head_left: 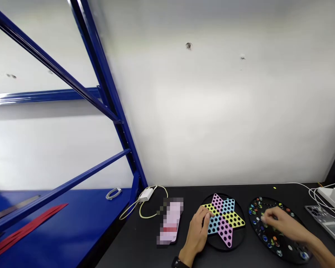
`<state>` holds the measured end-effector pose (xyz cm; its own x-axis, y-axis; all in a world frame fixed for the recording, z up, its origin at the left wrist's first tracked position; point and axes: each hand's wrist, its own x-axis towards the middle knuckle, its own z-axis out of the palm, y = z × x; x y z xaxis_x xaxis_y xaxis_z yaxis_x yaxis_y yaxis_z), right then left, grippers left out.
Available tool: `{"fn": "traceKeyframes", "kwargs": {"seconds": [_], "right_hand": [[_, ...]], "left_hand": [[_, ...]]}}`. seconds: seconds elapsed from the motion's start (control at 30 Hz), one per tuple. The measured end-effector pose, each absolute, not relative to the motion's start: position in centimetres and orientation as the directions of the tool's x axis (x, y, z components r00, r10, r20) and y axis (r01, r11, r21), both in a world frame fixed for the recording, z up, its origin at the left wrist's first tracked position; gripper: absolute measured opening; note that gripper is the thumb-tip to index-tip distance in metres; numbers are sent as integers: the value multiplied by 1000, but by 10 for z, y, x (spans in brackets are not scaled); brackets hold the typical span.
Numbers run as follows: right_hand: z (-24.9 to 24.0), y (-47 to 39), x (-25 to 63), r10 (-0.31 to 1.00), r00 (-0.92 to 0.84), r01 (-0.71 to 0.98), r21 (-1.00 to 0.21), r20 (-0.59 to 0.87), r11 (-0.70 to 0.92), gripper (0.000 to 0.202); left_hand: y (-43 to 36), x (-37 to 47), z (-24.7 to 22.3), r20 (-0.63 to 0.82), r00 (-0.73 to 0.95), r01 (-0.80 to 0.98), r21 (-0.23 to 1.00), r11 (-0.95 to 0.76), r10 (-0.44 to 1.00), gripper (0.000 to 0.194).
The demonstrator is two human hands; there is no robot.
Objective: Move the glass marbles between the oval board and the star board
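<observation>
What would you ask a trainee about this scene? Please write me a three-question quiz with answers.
1. True or false: the left hand touches the star board.
2. What lies on the blue surface? A) a wristband; B) red strips; C) the star board.
3. Fill in: the ____ hand is over the round black tray of small colourful pieces.
Key: 1. True; 2. B; 3. right.

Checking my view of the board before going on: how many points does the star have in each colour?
Pink points: 2
Blue points: 2
Yellow points: 2, one partly under the left hand
Total: 6
</observation>
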<state>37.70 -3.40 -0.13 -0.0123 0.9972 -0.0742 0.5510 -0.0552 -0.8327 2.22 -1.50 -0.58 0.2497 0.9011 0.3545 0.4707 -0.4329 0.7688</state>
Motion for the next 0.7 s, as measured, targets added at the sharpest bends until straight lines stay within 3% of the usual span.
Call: {"fn": "traceKeyframes", "kwargs": {"seconds": [0.07,0.13,0.2,0.23,0.3,0.37,0.43,0.5,0.6,0.67,0.7], "right_hand": [[8,-27,377,985,-27,242,-957,-172,-160,45],[14,-18,376,973,-31,-47,-972,-228,-229,43],[13,-7,372,975,-18,-203,-954,-223,-222,36],[11,-1,370,975,6,-203,-955,-222,-216,35],[2,11,365,978,76,-41,-981,-192,-190,37],[-9,22,362,989,125,283,-952,-83,-116,41],[-19,30,361,994,103,607,-794,26,-42,40],[-27,32,360,997,59,804,-594,49,-18,30],[-31,32,358,999,26,890,-455,19,-14,16],[-28,32,356,1000,19,867,-499,13,-10,21],[-25,32,355,1000,27,805,-593,-2,-23,26]], "left_hand": [[-15,22,-5,357,246,471,768,-433,901,47],[-15,23,-5,355,246,471,769,-432,902,47],[-14,22,-5,355,249,469,770,-433,901,48],[-14,22,-5,355,251,468,770,-434,901,47],[-14,22,-6,356,253,467,769,-436,900,47],[-14,22,-6,356,252,465,771,-436,900,47],[-14,22,-5,357,251,460,774,-435,900,47],[-15,22,-5,356,255,456,775,-437,899,46],[-14,21,-6,356,258,452,777,-438,898,45],[-14,21,-8,359,254,452,777,-439,898,45],[-13,21,-9,360,253,452,777,-439,898,45]]}}
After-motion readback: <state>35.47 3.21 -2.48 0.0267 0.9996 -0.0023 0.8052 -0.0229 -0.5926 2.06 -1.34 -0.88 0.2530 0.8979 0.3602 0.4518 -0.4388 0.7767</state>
